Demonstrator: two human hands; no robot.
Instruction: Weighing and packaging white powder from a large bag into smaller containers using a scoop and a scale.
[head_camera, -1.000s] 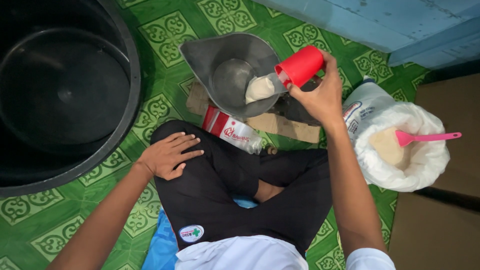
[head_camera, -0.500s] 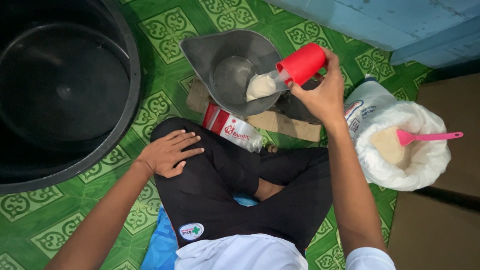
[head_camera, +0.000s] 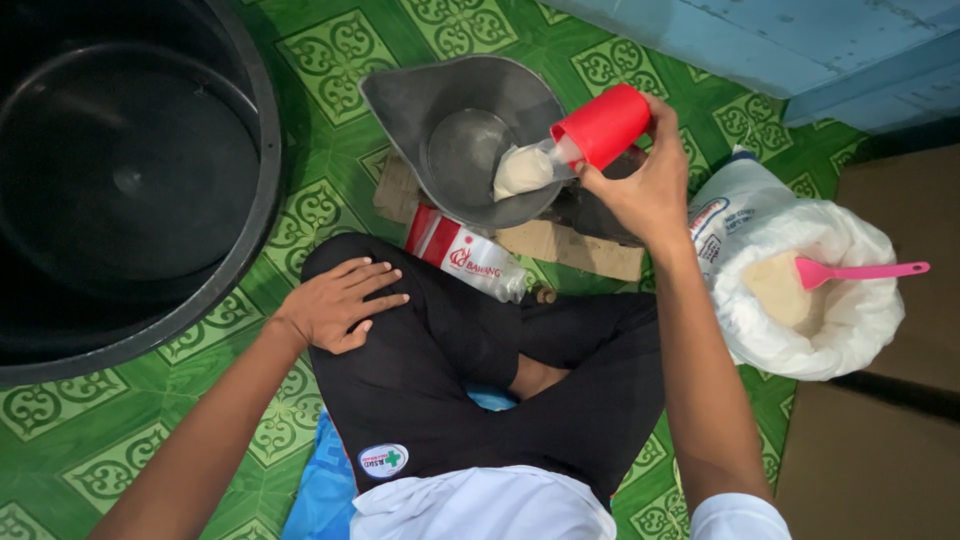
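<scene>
**Red cup tipped over the grey scale pan**

Red plastic fills the right hand (head_camera: 640, 195): its grip is closed around a red cup (head_camera: 603, 125), fingers wrapped on the cup's side, the cup tilted with its mouth toward the left. Pale flour (head_camera: 522, 170) lies in a small heap just under the cup's mouth, inside the grey scale pan (head_camera: 400, 95), a wide scoop-shaped dish with a spout pointing to the upper left. The pan sits on a dark base, which stands on a piece of brown cardboard (head_camera: 570, 245) laid on the green patterned floor mat (head_camera: 330, 45).

The left hand (head_camera: 340, 305) lies flat and open on the person's left knee, holding nothing; the legs are crossed in black trousers (head_camera: 440, 390). A red and white packet (head_camera: 465, 260) lies between the knee and the cardboard.

To the right of the right forearm stands an open white sack (head_camera: 850, 320) of the same pale flour, with a pink scoop (head_camera: 860, 272) resting in it. A large black tub (head_camera: 130, 180) takes up the upper left of the view.
</scene>
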